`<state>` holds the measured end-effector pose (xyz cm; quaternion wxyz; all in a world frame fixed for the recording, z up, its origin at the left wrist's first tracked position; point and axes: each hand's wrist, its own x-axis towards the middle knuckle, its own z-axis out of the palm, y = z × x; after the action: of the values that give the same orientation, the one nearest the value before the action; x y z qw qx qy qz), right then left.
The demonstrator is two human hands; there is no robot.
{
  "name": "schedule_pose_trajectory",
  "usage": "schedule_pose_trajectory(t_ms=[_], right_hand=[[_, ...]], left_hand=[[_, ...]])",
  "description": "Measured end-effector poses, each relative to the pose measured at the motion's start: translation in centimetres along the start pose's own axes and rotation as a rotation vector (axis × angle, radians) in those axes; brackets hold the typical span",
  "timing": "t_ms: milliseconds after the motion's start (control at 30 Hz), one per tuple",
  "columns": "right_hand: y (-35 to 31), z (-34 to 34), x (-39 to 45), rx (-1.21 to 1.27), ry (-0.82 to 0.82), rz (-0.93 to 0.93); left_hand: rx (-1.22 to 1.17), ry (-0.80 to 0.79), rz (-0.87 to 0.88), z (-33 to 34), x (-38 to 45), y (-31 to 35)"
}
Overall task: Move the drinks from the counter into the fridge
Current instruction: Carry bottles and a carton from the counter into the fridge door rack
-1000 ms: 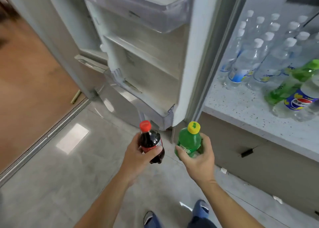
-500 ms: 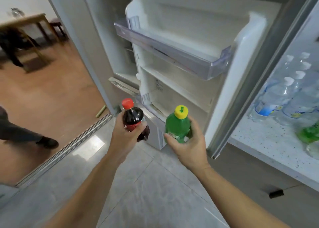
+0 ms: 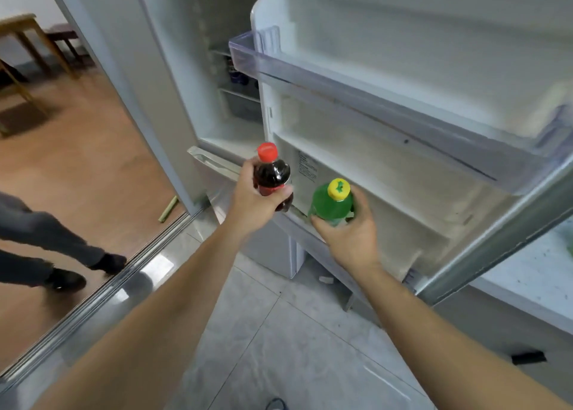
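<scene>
Cola bottle (image 3: pixel 271 173) sits clamped in left hand (image 3: pixel 255 201), green soda bottle (image 3: pixel 332 203) clamped in right hand (image 3: pixel 348 239), each grip wrapped round its bottle. Since a second ago both have come up from floor level to the open fridge door's lower shelf (image 3: pixel 366 173), table (image 3: pixel 527 273) now mostly out of frame. Likely next: set them on that shelf.

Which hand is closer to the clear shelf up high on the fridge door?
The left hand, holding the cola bottle, sits below the clear shelf's left end. The right hand, with the green bottle, is lower, farther away.
</scene>
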<state>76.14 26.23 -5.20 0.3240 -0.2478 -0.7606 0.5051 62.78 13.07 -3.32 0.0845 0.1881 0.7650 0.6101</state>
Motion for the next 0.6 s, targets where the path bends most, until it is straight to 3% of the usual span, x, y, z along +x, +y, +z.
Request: schedule_pose_trajectory(t_ms=[167,400,600], right_hand=[[0.9,3.1,2.4,-0.124,-0.015,0.204],[2.3,4.7,5.4,-0.329,-0.197,0.397],[3.2,6.0,6.4,-0.397,-0.289,0.472]], left_hand=[[0.174,-0.185,0.006,-0.1,4.7,-1.7],[0.504,-0.376,0.004,1.1,8.9,-3.8],[0.704,-0.396,-0.023,1.3,9.3,-5.1]])
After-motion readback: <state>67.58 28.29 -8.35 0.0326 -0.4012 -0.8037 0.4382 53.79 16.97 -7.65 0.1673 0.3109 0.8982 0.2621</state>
